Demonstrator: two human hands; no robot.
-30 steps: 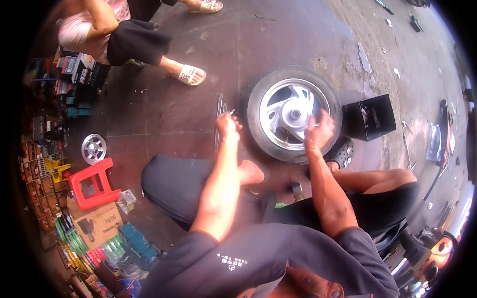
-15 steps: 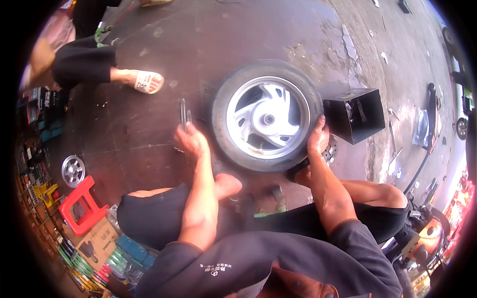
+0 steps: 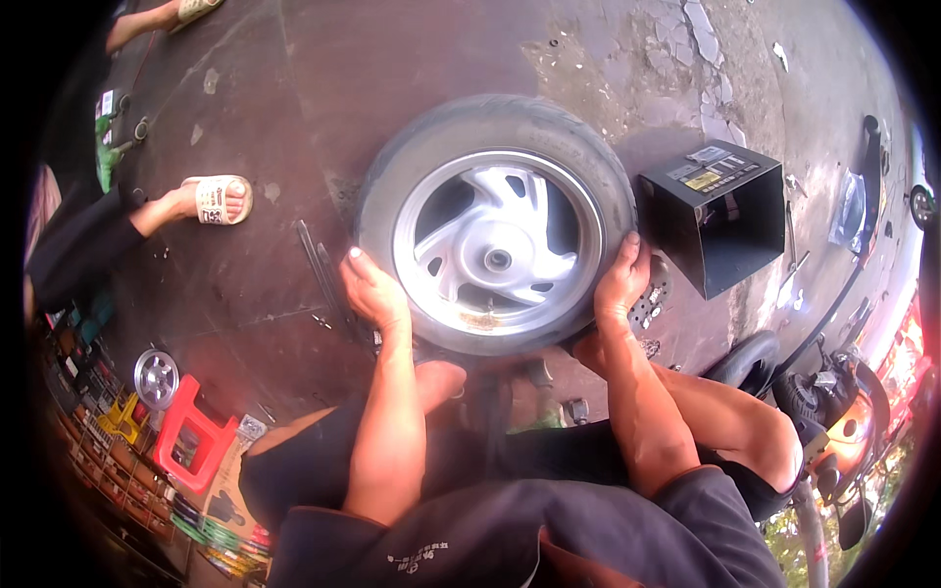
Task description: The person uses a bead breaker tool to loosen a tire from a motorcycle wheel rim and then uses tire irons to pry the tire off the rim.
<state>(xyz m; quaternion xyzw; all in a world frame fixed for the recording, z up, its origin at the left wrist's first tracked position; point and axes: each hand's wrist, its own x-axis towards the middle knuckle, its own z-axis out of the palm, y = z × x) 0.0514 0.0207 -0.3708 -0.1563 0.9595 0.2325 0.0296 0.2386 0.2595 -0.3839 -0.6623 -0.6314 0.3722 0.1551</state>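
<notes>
One wheel point(image 3: 498, 257) is between the left hand point(image 3: 376, 292) and right hand point(image 3: 623, 278), both clamped on its tyre point(image 3: 606, 167).

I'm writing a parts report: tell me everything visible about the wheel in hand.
The wheel has a silver, metallic-looking rim with curved spokes, a round hub and a brownish patch low down, inside a dark grey, rubbery-looking tyre. It faces the camera; whether it touches the floor is unclear. The left hand and right hand hold its lower left and right edges.
</notes>
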